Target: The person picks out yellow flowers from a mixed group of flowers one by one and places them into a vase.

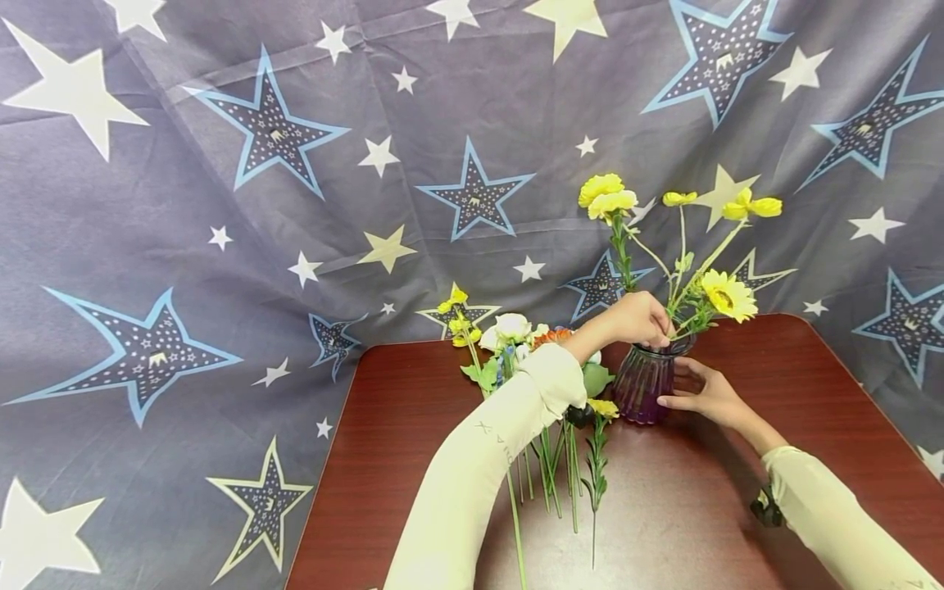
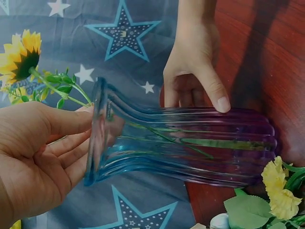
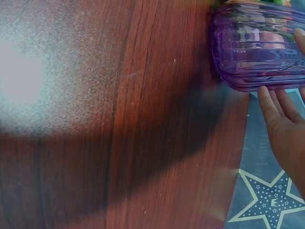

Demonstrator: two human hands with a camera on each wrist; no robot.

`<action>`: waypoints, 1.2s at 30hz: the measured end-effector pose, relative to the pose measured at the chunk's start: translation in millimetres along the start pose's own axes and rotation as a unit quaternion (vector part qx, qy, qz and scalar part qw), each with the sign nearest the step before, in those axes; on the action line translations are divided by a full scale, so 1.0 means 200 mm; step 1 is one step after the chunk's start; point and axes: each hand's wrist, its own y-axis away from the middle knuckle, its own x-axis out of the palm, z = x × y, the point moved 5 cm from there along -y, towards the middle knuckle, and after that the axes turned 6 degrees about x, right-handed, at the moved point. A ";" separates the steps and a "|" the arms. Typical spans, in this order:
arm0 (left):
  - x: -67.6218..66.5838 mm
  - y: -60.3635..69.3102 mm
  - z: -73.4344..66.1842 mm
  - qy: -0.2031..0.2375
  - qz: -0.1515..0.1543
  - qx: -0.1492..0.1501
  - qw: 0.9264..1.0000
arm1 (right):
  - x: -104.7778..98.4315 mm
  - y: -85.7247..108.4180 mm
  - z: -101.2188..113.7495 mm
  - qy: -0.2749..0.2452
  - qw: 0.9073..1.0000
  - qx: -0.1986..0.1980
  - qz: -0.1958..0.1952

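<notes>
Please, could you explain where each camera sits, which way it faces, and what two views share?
Head: worn on the head, facing forward and down at the table, vase and starry backdrop; the left hand, right hand and sleeved forearms show.
Left wrist: worn there, facing the vase, which appears sideways; both hands show.
Right wrist: worn there, facing the table and the vase's purple lower part; part of the right hand shows at the right edge.
Shared: head and left wrist views both show the sunflower and both hands.
</notes>
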 end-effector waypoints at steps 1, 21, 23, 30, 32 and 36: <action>0.01 0.00 0.00 -0.008 0.002 0.001 1.000 | 0.00 0.00 0.00 0.013 1.000 0.002 -0.001; 0.05 -0.02 -0.03 -0.131 0.009 0.009 0.991 | 0.00 0.00 0.00 0.003 1.000 0.011 0.005; 0.05 -0.02 -0.03 -0.130 0.009 0.008 0.991 | 0.00 0.00 0.00 0.002 1.000 0.011 0.004; 0.05 -0.03 -0.02 -0.139 0.006 0.007 0.990 | 0.00 0.00 0.00 -0.015 1.000 0.016 0.005; 0.05 -0.03 -0.02 -0.140 0.004 0.005 0.990 | 0.00 0.00 -0.01 -0.018 1.000 0.017 0.007; 0.05 -0.02 -0.02 -0.130 -0.001 -0.005 0.992 | 0.00 0.00 -0.01 -0.011 1.000 0.017 0.006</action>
